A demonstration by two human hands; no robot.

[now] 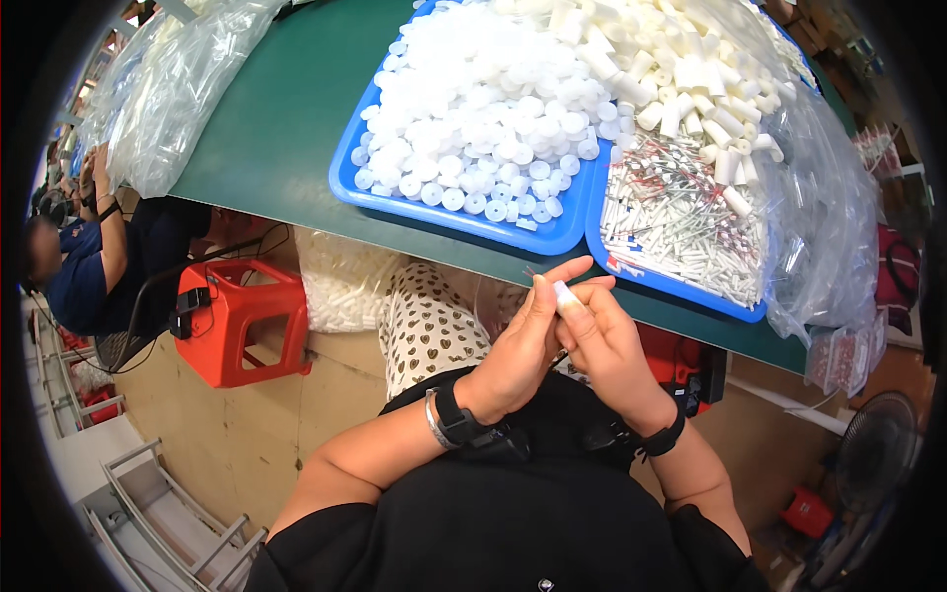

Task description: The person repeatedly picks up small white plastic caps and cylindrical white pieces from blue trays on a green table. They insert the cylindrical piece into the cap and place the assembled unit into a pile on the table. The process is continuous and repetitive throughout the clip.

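Both hands meet over my lap, just below the green table's (286, 128) near edge. My left hand (528, 335) and my right hand (602, 340) pinch one small white plastic tube (564, 296) between their fingertips, with a thin wire end showing near the left fingers. Just ahead of them lies a blue tray (350, 187) heaped with small white round caps (483, 118). Another blue tray (681, 286) to its right holds white tubes (681, 69) and thin wired parts (671, 212).
Clear plastic bags lie at the table's far left (187, 79) and right (829, 217). A bag of white parts (340, 281) and a red plastic stool (237, 316) sit under the table. Another person (89, 257) sits at left. A fan (873, 444) stands at lower right.
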